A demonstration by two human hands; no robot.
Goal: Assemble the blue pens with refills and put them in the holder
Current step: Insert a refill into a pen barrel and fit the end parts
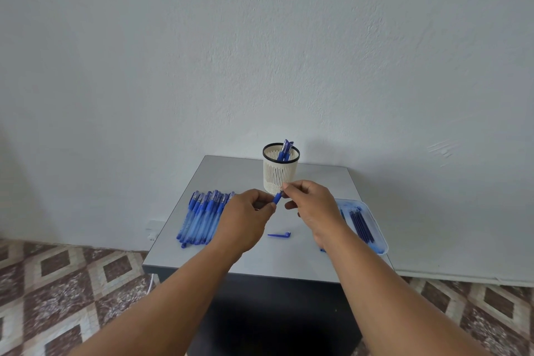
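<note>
grey table [277,257] (small), white wall [260,52], patterned floor [72,283]

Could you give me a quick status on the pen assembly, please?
Left hand and right hand both pinch one blue pen above the table. Holder has a few pens. Loose cap lies below; nothing blocking.

- You find no readable text, label, brand or number here: the pens [202,218] left of the holder [281,172] carry print too small to read.
</note>
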